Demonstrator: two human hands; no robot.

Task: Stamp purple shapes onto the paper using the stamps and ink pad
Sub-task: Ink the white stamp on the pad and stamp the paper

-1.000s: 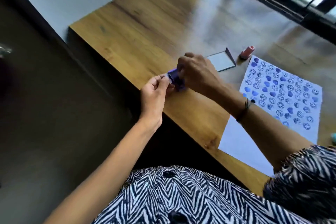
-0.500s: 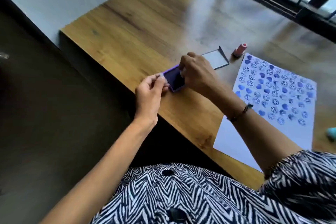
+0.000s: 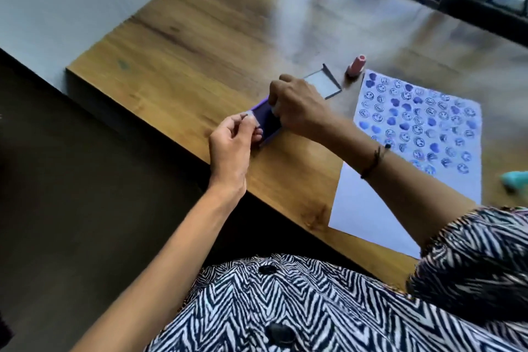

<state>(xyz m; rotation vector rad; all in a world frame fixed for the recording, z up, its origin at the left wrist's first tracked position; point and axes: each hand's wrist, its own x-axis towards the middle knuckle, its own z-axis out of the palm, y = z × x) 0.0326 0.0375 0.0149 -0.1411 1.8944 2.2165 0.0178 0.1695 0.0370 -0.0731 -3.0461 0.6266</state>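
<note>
A purple ink pad [image 3: 267, 122] lies on the wooden table [image 3: 200, 46] near its front-left edge. My left hand [image 3: 233, 146] pinches the pad's near edge. My right hand [image 3: 298, 107] is closed over the pad's far side, pressing a small stamp down onto the ink; the stamp is almost wholly hidden by the fingers. To the right lies the white paper [image 3: 371, 208], its upper half covered with purple smiley faces and hearts.
The ink pad's clear lid [image 3: 323, 84] lies just behind my right hand. A pink stamp [image 3: 356, 66] stands at the paper's top-left corner. A teal stamp [image 3: 515, 179] lies at the right edge. A window frame runs along the far side.
The ink pad has come down from a tilted, lifted position to lie flat on the table. My right hand now presses onto it.
</note>
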